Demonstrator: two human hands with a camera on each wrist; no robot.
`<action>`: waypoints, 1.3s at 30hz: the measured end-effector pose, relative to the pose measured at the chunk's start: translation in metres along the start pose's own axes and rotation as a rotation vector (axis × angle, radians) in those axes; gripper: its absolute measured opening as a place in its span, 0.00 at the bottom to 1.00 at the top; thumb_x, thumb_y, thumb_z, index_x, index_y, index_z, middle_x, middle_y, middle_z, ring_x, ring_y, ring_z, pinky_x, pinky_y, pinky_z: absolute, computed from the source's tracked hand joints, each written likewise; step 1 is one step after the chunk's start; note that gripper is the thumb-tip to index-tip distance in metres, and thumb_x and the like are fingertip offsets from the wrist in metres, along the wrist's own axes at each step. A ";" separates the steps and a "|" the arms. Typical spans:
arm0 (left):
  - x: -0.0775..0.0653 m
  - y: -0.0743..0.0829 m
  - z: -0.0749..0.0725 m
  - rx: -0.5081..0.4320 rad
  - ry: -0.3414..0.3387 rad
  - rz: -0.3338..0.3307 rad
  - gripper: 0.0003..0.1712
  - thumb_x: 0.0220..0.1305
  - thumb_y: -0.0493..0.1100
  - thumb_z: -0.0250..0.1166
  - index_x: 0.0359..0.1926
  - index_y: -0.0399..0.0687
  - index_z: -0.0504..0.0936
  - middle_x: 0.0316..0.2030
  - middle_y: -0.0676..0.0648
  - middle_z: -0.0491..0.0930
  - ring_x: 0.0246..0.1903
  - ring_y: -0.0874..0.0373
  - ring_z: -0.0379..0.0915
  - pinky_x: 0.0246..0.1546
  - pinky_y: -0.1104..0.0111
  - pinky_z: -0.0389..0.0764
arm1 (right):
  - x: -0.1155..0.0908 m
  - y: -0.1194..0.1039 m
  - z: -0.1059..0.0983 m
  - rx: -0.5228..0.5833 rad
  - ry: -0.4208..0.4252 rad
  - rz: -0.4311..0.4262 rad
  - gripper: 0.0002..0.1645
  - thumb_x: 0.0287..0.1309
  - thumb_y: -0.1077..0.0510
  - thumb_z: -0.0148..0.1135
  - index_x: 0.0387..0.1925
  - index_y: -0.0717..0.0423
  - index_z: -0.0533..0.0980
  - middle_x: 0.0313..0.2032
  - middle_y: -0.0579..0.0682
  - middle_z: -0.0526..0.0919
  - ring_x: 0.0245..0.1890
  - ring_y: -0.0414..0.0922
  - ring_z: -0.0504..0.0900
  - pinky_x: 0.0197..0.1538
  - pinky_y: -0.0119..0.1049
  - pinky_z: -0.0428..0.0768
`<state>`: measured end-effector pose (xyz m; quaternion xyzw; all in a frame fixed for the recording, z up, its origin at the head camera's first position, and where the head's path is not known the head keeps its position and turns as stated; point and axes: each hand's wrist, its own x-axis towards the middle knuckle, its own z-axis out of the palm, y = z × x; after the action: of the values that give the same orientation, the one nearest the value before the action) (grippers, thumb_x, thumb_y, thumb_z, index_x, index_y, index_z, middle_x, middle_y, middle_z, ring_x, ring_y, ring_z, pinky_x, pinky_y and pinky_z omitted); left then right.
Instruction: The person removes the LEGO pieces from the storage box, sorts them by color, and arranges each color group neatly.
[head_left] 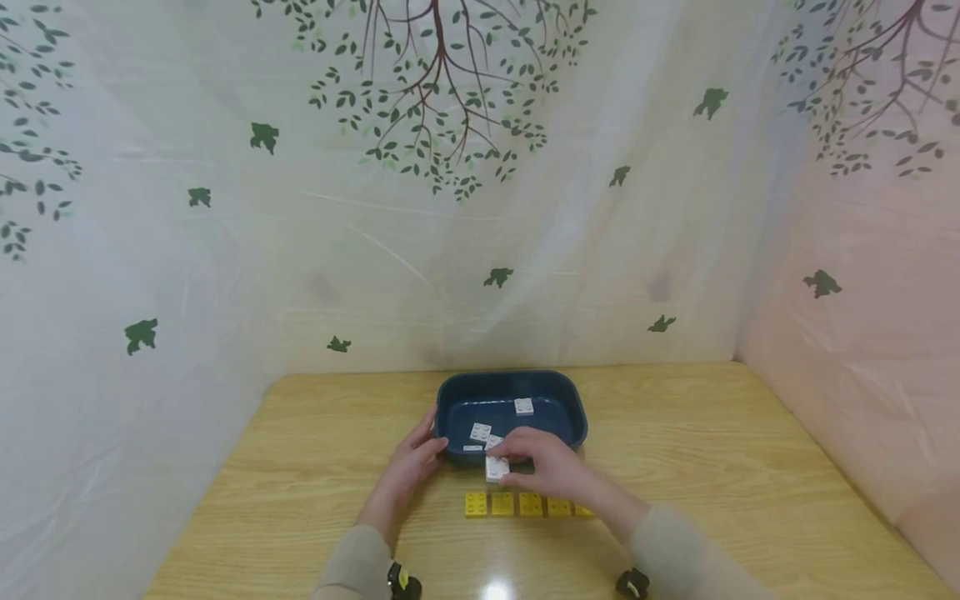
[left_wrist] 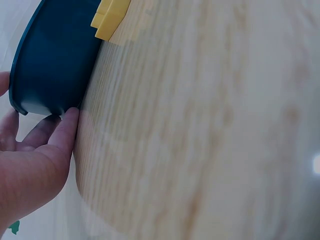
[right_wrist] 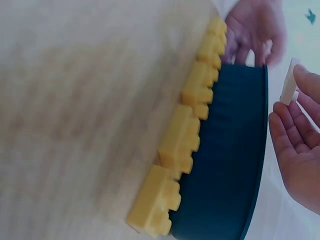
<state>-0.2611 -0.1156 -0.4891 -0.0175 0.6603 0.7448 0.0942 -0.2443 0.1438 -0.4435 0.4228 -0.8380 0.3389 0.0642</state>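
The right hand is pinching a white brick between thumb and fingertips, the gap between them being no wider than the piece; this edge grip is leaving the studded face uncovered. The brick is hovering above the tray's near rim, apparently being held high so that it is clearing the wall. Beside it, the left hand is gripping the left end of a dark blue tray, its thumb lying at the near-left corner and its fingers spreading along the outside wall, probably steadying the tray while the other hand is working. Inside, at least four loose white bricks are lying flat or leaning, most of them gathering toward the near left and one sitting farther right and back. On the near side of the tray, five yellow bricks are standing studs up in a row from left to right, small gaps seemingly keeping each one separate. All this is resting on a wood-grain table, and beyond its far edge a pale curtain printed with branches and green birds is hanging.
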 end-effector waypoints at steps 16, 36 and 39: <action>-0.007 0.000 0.000 0.018 -0.006 0.003 0.38 0.69 0.36 0.57 0.76 0.56 0.57 0.73 0.31 0.53 0.70 0.36 0.54 0.66 0.43 0.60 | -0.017 -0.035 0.030 0.012 -0.118 0.063 0.19 0.52 0.57 0.75 0.47 0.50 0.84 0.43 0.39 0.82 0.42 0.33 0.78 0.48 0.29 0.79; -0.014 0.002 0.000 0.004 -0.023 0.019 0.37 0.70 0.36 0.56 0.77 0.55 0.57 0.74 0.33 0.52 0.70 0.38 0.54 0.67 0.43 0.57 | -0.032 -0.048 0.057 0.112 -0.188 0.208 0.19 0.53 0.53 0.74 0.48 0.45 0.84 0.40 0.31 0.80 0.39 0.31 0.74 0.46 0.29 0.76; -0.014 0.002 0.000 0.007 -0.022 0.008 0.37 0.70 0.37 0.56 0.77 0.57 0.57 0.74 0.34 0.51 0.71 0.38 0.53 0.67 0.43 0.57 | -0.032 -0.050 0.057 0.105 -0.213 0.244 0.19 0.53 0.51 0.73 0.49 0.43 0.84 0.40 0.30 0.80 0.39 0.30 0.74 0.46 0.29 0.76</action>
<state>-0.2474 -0.1177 -0.4849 -0.0063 0.6621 0.7429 0.0983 -0.1760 0.1092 -0.4736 0.3541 -0.8664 0.3408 -0.0886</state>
